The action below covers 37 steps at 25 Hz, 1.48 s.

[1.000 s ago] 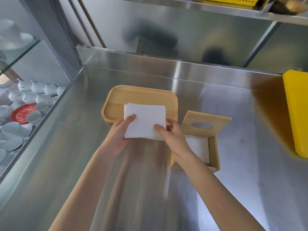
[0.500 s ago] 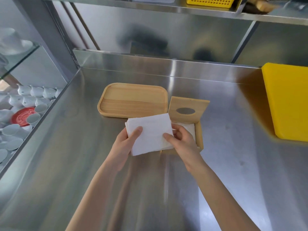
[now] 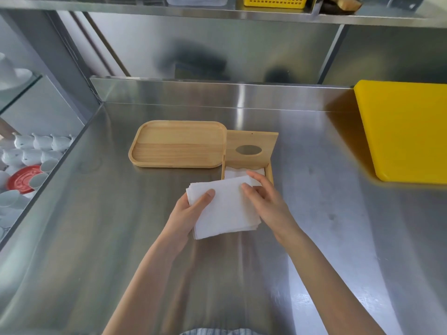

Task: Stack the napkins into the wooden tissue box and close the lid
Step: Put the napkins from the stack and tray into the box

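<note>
I hold a stack of white napkins (image 3: 225,210) above the steel counter, just in front of the wooden tissue box (image 3: 270,174). My left hand (image 3: 187,213) grips the stack's left edge with the thumb on top. My right hand (image 3: 268,201) holds its right edge, fingers over the top. The box stands open, its lid (image 3: 251,149) with an oval slot tilted up at the back. White napkins (image 3: 235,172) lie inside the box, partly hidden by the stack. A bare wooden tray (image 3: 177,143) sits to the left of the box.
A yellow cutting board (image 3: 406,131) lies at the right of the steel counter (image 3: 108,226). White cups and a red plate (image 3: 21,178) sit below the counter's left edge. A shelf above carries a yellow basket (image 3: 274,0).
Both hands have carried the napkin stack off the wooden tray, toward me and rightward, to the front of the open box. The tray now has nothing on it.
</note>
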Each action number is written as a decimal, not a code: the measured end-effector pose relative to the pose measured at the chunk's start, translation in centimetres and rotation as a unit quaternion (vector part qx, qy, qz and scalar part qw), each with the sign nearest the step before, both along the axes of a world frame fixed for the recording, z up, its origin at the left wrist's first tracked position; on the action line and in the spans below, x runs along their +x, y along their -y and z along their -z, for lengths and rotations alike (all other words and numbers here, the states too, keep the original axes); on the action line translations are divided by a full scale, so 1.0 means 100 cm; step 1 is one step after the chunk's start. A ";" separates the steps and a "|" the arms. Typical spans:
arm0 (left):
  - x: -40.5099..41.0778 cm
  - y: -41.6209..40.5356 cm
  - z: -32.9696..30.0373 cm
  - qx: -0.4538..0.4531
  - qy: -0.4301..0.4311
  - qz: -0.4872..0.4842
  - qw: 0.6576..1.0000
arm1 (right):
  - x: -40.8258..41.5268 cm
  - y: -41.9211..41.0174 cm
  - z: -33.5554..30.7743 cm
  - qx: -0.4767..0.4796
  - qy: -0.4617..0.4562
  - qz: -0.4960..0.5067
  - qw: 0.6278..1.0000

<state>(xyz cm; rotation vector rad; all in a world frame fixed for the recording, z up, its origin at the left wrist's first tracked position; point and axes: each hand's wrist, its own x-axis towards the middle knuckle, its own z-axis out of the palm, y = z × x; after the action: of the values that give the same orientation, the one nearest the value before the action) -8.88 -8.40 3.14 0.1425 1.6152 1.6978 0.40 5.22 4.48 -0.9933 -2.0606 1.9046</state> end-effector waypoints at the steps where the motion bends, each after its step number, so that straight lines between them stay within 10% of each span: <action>1: 0.001 -0.001 0.000 0.001 0.001 0.011 1.000 | 0.000 -0.001 -0.002 0.004 -0.009 0.001 1.000; 26: 0.001 -0.019 0.005 -0.044 -0.084 0.039 0.995 | 0.010 -0.021 0.018 -0.019 0.037 0.061 0.997; 37: -0.032 -0.068 0.012 -0.235 -0.256 0.033 0.937 | -0.008 -0.059 0.020 0.313 0.052 0.049 0.947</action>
<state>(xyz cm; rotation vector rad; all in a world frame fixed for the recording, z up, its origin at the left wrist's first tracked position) -12.03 -1.57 1.96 0.4190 2.3282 1.2308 -0.39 11.12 2.44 -1.0076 -2.3804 1.0378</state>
